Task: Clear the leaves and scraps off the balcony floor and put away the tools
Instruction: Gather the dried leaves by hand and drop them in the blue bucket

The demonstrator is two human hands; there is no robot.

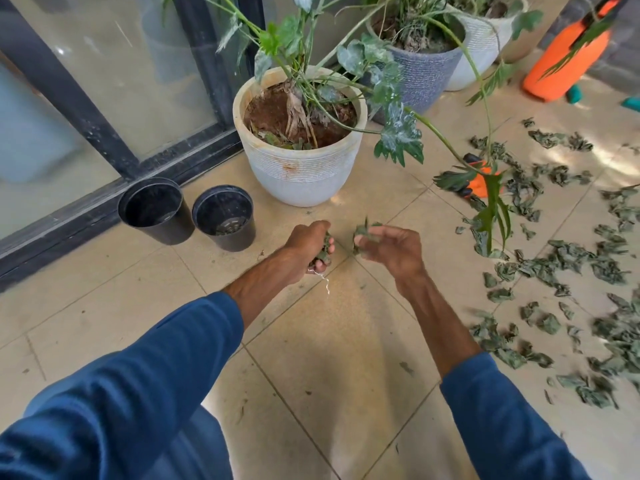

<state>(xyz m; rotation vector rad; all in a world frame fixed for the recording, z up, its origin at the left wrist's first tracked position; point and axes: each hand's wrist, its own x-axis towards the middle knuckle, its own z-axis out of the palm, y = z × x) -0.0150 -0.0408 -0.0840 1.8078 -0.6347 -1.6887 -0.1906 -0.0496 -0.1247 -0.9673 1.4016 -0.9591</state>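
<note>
Our left hand and right hand gripped scraps before white pot; most leaves, shears lay uncleared right of it.

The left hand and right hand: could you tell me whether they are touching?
Apart. The head view shows beige floor tile between the left hand and right hand, each gripping green leaf scraps.

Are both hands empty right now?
No, the left hand grips leaf scraps and the right hand holds a leaf clump.
</note>
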